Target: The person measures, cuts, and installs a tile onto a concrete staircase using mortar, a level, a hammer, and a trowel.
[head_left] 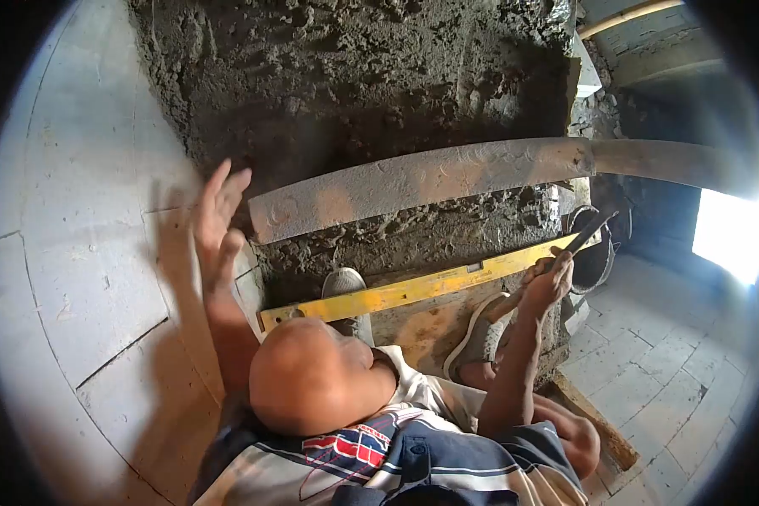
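Note:
My left hand [221, 221] is raised beside the left end of a long flat mortar-stained bar [422, 181], its fingers apart and holding nothing. The bar lies across wet grey mortar [346, 76]. On the right, my right hand [550, 282] is closed around a narrow tool [589, 232], whose dark end points up and right and whose wooden end shows below the fist. A yellow spirit level [430, 285] stretches between my two arms, in front of the bar; its right part passes close to my right hand.
Pale block walling [84, 253] rises on the left. A dark round bucket [594, 253] stands right of the mortar, above paved floor [649, 316]. My shoes [344, 282] and bent knees are below the bar. A wooden plank [594, 422] lies at lower right; bright light enters at far right.

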The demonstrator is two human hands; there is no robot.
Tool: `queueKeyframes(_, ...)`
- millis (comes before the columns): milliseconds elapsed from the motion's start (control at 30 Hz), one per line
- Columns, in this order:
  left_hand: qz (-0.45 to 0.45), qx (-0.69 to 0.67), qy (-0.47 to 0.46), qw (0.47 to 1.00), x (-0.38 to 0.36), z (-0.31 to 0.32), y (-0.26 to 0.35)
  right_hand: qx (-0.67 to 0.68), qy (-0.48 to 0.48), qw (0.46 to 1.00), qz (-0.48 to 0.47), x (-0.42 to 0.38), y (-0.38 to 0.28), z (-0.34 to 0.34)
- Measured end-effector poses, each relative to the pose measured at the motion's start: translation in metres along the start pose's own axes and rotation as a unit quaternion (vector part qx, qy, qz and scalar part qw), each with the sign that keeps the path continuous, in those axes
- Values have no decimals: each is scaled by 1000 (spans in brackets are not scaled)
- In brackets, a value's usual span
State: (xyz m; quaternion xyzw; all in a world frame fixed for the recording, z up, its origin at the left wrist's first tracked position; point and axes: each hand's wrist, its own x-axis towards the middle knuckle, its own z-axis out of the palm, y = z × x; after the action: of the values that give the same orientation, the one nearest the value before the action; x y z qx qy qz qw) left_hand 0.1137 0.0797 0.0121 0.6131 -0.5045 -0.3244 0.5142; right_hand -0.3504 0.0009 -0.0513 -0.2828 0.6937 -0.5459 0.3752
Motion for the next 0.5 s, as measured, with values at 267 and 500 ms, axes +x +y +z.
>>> queueKeyframes(267,139,-61,250,956,-28,74,-110,-219,-9,971,-94,28,-30,-17)
queueKeyframes(500,61,129,335,932,-23,79,-90,-241,12,952,-189,6,-83,-20)
